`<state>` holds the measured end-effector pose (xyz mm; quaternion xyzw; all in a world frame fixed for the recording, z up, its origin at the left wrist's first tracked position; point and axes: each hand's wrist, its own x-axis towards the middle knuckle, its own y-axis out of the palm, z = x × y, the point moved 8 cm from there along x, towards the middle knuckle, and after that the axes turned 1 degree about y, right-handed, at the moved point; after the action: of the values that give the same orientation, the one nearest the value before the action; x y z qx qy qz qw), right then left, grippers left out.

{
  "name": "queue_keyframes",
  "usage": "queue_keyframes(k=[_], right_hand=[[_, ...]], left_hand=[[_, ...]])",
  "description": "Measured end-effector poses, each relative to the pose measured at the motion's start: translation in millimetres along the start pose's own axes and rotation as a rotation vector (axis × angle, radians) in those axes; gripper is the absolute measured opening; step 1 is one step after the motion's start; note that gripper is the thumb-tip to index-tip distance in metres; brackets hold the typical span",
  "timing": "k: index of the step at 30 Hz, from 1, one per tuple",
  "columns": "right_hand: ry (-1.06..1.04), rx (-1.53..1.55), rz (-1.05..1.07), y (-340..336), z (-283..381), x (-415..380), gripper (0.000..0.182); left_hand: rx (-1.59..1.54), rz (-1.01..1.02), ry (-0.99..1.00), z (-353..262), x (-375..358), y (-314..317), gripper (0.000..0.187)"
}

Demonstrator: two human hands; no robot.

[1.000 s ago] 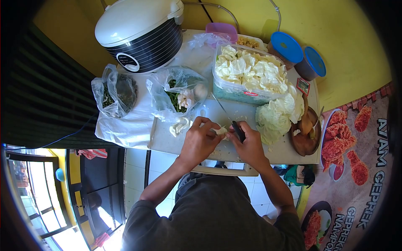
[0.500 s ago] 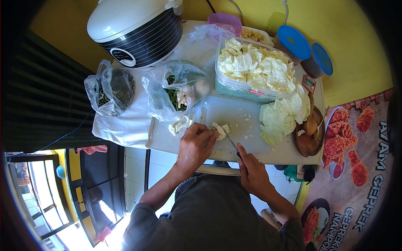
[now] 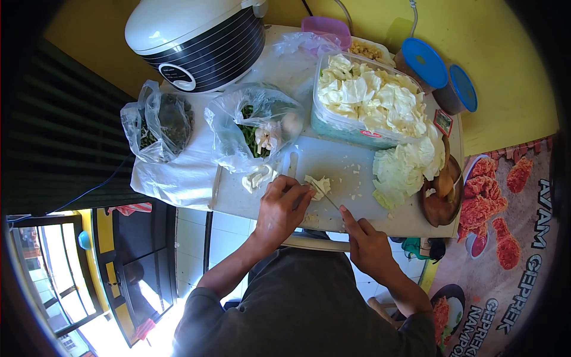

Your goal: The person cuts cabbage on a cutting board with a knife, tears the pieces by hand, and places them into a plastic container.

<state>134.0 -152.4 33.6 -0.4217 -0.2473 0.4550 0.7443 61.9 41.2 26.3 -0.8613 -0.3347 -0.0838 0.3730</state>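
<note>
On the white cutting board [image 3: 338,156] lies a small pale piece of cabbage [image 3: 319,186], partly cut. My left hand [image 3: 279,209] is closed, its fingertips pinching the left side of that piece. My right hand [image 3: 370,249] is wrapped round the handle of a knife [image 3: 331,200], index finger stretched along it. The blade slants up and left across the cabbage piece. Small cabbage scraps surround it. Further right, loose cabbage leaves [image 3: 397,175] rest on the board's edge, beside a clear tub [image 3: 351,136] heaped with torn leaves.
A plastic bag [image 3: 223,140] with greens and garlic stands behind my left hand, another bag [image 3: 172,128] left of it. A rice cooker [image 3: 199,53] sits at the back left. To the right are a brown mortar [image 3: 437,209] and blue-lidded containers [image 3: 424,61].
The knife now lies flatter across the cabbage piece, and my right hand has shifted slightly right and down. My left hand keeps its pinch. The whole view has shifted slightly.
</note>
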Motion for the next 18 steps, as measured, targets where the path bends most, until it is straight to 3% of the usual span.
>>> queue_keyframes(k=[13,18], right_hand=[[0.006,-0.122,0.044,12.5,-2.6,10.4,0.072],[-0.049,0.148,-0.005,2.6,-13.4,16.9,0.062]], left_hand=[[-0.055,0.028,-0.080,3.1,-1.3,2.6,0.014],[-0.057,0.138,0.038,-2.6,2.0,-6.0,0.020]])
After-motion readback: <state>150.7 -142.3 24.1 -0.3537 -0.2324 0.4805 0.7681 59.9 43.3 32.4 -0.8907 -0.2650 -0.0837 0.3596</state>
